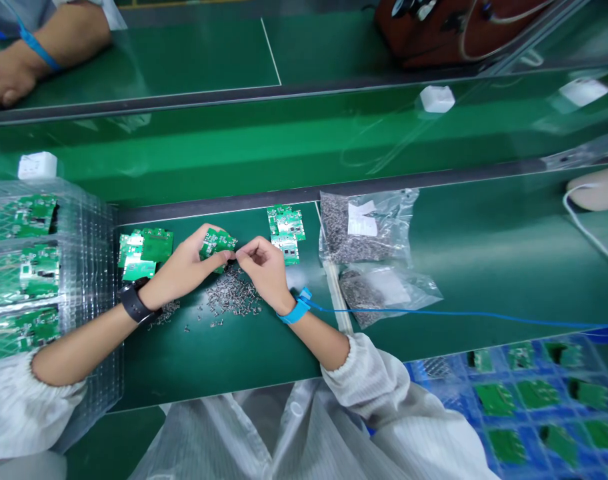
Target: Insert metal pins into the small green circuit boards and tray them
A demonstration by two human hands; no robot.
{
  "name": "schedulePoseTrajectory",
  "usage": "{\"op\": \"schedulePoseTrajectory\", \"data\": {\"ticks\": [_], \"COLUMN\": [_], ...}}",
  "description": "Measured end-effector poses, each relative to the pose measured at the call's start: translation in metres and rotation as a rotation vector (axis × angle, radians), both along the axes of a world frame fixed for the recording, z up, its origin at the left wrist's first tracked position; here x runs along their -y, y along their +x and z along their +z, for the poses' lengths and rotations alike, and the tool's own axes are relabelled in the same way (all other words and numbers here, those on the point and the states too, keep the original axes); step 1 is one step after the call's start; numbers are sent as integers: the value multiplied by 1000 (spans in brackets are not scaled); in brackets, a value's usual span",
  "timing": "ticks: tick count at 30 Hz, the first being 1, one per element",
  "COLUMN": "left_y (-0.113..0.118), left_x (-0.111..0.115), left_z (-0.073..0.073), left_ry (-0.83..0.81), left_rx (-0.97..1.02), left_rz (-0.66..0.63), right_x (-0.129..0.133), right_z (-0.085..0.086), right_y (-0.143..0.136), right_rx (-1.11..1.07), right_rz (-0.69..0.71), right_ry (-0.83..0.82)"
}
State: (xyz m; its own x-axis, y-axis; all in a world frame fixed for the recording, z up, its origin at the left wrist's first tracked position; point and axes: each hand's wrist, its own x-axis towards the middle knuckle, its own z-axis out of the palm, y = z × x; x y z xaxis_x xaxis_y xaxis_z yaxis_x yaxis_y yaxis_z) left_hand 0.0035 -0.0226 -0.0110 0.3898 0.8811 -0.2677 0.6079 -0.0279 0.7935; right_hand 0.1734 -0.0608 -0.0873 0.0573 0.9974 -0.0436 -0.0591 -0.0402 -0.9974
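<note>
My left hand (191,261), with a dark watch on its wrist, is closed on a green circuit board (216,243). My right hand (265,267), wearing a blue wrist strap, pinches at the board's right edge; whatever lies between its fingertips is too small to name. Below both hands a loose pile of small metal parts (233,293) is spread on the green table (224,363). Several green boards (157,245) lie to the left of my left hand, partly overlapping. Beyond my right hand sit more boards (287,223), also overlapping.
Stacked clear trays (89,227) with boards stand at the left. Two plastic bags (334,230) of small metal parts lie right of centre. A blue cord (434,312) crosses the table. Lower right is a blue tray (464,393) of boards. Another person's hand (7,77) rests across the conveyor.
</note>
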Motion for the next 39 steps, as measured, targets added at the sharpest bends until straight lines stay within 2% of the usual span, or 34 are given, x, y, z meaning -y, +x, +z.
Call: {"op": "schedulePoseTrajectory", "data": {"ticks": [5,11,16,19,31,37,39], "left_y": [4,1,1,1,0,-1,0], "left_x": [2,5,7,8,10,10,9], "left_z": [1,-3,-6,-6,-8,-7,-9], "left_ry": [-117,-118,-186,-201,-98,-34,-23], "left_rx": [163,70,245,259,259,208,172], "left_rz": [-97,-110,-148,-159,-231,-238,-199], "right_x": [-3,-5,-5,-5,-6,-5,-3], "right_z": [-5,-7,-6,-7,-16,-15,-14], "right_y": [3,4,3,2,0,0,-3], "right_rx": [-17,58,59,42,-5,13,18], "right_rz": [-72,-116,-148,-169,-161,-167,-182], "right_ry": [20,13,9,19,55,69,100]}}
